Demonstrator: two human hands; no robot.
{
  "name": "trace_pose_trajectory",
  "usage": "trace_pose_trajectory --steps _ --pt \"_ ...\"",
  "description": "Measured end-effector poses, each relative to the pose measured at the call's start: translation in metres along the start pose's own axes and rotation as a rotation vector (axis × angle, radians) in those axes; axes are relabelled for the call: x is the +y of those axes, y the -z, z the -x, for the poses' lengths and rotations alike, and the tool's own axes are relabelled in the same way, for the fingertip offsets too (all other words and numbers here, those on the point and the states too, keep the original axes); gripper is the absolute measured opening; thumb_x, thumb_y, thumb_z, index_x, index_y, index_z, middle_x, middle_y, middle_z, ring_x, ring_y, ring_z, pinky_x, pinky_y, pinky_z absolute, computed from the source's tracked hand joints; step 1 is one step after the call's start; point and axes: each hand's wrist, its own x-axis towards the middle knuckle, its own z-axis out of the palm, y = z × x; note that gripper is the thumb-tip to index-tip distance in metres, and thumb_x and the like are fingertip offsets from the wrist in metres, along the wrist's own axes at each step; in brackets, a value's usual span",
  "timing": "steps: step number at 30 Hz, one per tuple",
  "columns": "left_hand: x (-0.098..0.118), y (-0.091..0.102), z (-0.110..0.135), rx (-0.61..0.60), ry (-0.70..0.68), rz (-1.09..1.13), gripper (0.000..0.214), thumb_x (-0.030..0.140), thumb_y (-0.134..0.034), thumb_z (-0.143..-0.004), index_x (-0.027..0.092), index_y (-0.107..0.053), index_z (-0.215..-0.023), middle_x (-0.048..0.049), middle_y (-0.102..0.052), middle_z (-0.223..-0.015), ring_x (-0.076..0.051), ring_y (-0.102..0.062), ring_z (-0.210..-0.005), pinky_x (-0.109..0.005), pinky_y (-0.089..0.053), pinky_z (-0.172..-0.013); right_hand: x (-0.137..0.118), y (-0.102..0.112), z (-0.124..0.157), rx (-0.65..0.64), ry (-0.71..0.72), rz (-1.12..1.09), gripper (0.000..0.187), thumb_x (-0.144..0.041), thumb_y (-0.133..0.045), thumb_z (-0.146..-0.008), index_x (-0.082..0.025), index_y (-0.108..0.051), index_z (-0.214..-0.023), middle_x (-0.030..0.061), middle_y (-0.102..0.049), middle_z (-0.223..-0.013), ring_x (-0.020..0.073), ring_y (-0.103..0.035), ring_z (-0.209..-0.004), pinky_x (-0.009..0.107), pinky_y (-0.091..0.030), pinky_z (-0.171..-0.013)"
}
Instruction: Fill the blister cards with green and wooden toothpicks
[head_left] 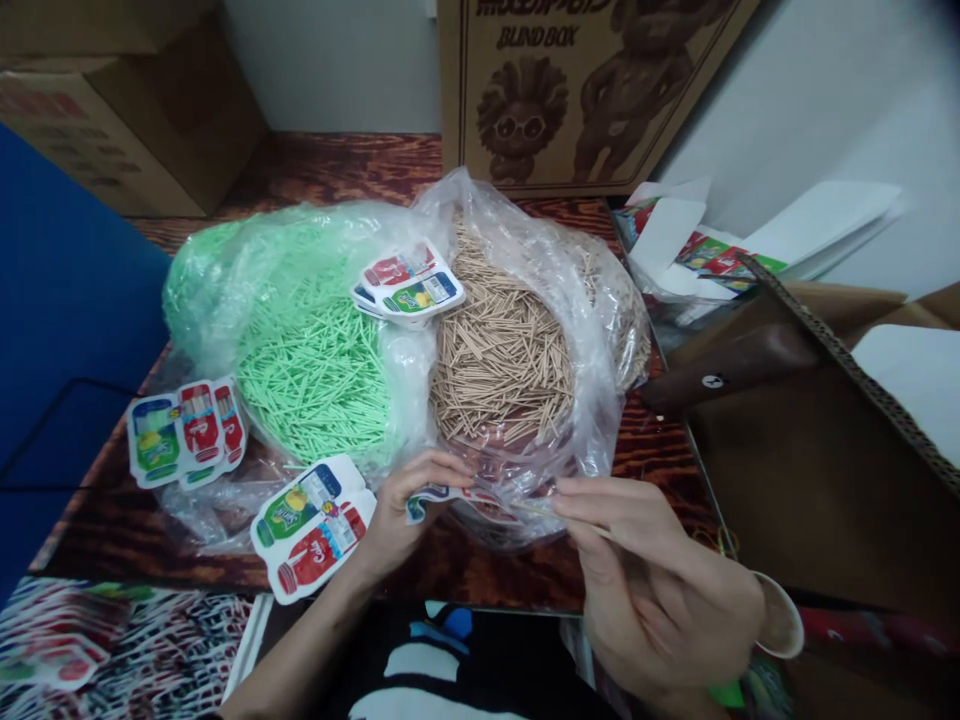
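Note:
My left hand (409,505) pinches a small printed bottle-shaped card (439,495) at the near edge of the table. My right hand (652,580) is closed around a thin tan stick (559,513) whose tip points toward that card. Just beyond both hands lie two open clear plastic bags: one of green sticks (307,350) on the left and one of tan sticks (510,350) on the right. A small stack of bottle-shaped cards (409,285) rests on top between the bags.
More bottle cards lie at the left (184,430) and by my left wrist (311,525). A "BLIND BOX" carton (570,90) stands behind the bags, another cardboard box (135,110) at the back left. An open brown carton (810,450) and white paper sheets (750,240) sit to the right.

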Motion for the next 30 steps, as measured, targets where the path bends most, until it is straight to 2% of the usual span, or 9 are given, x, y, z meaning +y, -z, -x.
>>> trace_pose_trajectory --steps 5,13,16,18,21,23,25,28,30 --pt "-0.003 -0.009 -0.007 -0.021 0.002 0.012 0.011 0.019 -0.063 -0.084 0.02 -0.072 -0.09 -0.0069 -0.068 -0.094 -0.02 -0.064 -0.089 -0.034 -0.048 -0.082 -0.001 0.002 0.002 -0.002 0.024 -0.014 0.034 0.006 -0.057 -0.074 -0.019 -0.059 -0.096 0.0046 -0.072 -0.087 0.0209 -0.067 -0.087 0.038 -0.056 -0.073" --pt "-0.003 -0.017 0.0 0.013 0.092 0.065 0.011 0.023 -0.062 -0.085 0.018 -0.071 -0.083 -0.0062 -0.069 -0.088 -0.02 -0.063 -0.087 -0.033 -0.048 -0.082 0.017 -0.029 0.008 -0.137 0.102 0.114 0.023 -0.003 -0.053 -0.083 -0.019 -0.06 -0.099 0.0061 -0.069 -0.087 0.0205 -0.064 -0.091 0.04 -0.053 -0.079" --pt "0.0 -0.012 0.006 0.062 0.181 0.081 0.015 0.027 -0.06 -0.085 0.016 -0.069 -0.08 -0.005 -0.068 -0.083 -0.019 -0.062 -0.08 -0.031 -0.048 -0.077 0.022 -0.039 0.005 -0.247 0.088 0.231 0.007 -0.016 -0.057 -0.087 -0.018 -0.063 -0.09 0.0119 -0.064 -0.109 0.0276 -0.052 -0.116 0.049 -0.046 -0.094" --pt "0.005 -0.007 0.01 0.107 0.22 0.068 0.017 0.029 -0.06 -0.085 0.016 -0.069 -0.079 -0.0046 -0.067 -0.081 -0.018 -0.061 -0.077 -0.029 -0.048 -0.075 0.023 -0.045 0.002 -0.366 0.077 0.276 0.011 -0.027 -0.059 -0.087 -0.017 -0.064 -0.083 0.0133 -0.056 -0.126 0.0321 -0.04 -0.128 0.054 -0.04 -0.1" --pt "0.012 0.005 0.018 0.172 0.238 0.048 0.018 0.031 -0.063 -0.082 0.016 -0.069 -0.075 -0.0046 -0.067 -0.077 -0.018 -0.06 -0.074 -0.029 -0.048 -0.073 0.018 -0.054 0.0 -0.504 0.071 0.204 0.012 -0.027 -0.056 -0.089 -0.019 -0.064 -0.085 0.0113 -0.056 -0.128 0.0301 -0.043 -0.126 0.052 -0.041 -0.1" --pt "0.014 0.018 0.023 0.252 0.285 0.101 0.019 0.033 -0.067 -0.078 0.015 -0.069 -0.072 -0.0046 -0.067 -0.073 -0.018 -0.06 -0.069 -0.029 -0.049 -0.069 0.013 -0.059 0.0 -0.465 0.064 0.106 0.016 -0.023 -0.054 -0.089 -0.021 -0.063 -0.103 0.0114 -0.056 -0.126 0.027 -0.05 -0.119 0.047 -0.043 -0.097" --pt "0.013 0.04 0.03 0.371 0.326 0.159 0.02 0.036 -0.071 -0.074 0.015 -0.068 -0.073 -0.0038 -0.067 -0.07 -0.017 -0.06 -0.065 -0.029 -0.049 -0.065 0.009 -0.064 -0.001 -0.305 0.022 0.04 0.03 -0.019 -0.052 -0.089 -0.021 -0.058 -0.118 0.0116 -0.057 -0.124 0.0261 -0.053 -0.115 0.045 -0.042 -0.098" --pt "0.009 0.093 0.047 0.55 0.325 0.165 0.025 0.037 -0.072 -0.073 0.016 -0.066 -0.084 -0.0023 -0.067 -0.074 -0.015 -0.061 -0.065 -0.027 -0.05 -0.064 0.009 -0.076 -0.001 -0.166 -0.091 0.011 0.024 -0.019 -0.052 -0.089 -0.022 -0.062 -0.111 0.0079 -0.064 -0.109 0.0227 -0.058 -0.103 0.038 -0.043 -0.094" --pt "0.005 0.138 0.059 0.657 0.332 0.164 0.03 0.036 -0.074 -0.07 0.015 -0.064 -0.09 -0.0044 -0.069 -0.08 -0.017 -0.064 -0.07 -0.028 -0.052 -0.067 0.013 -0.087 0.0 -0.236 -0.197 0.022 0.017 -0.023 -0.051 -0.091 -0.022 -0.064 -0.102 0.0055 -0.066 -0.101 0.0203 -0.061 -0.095 0.033 -0.046 -0.089"
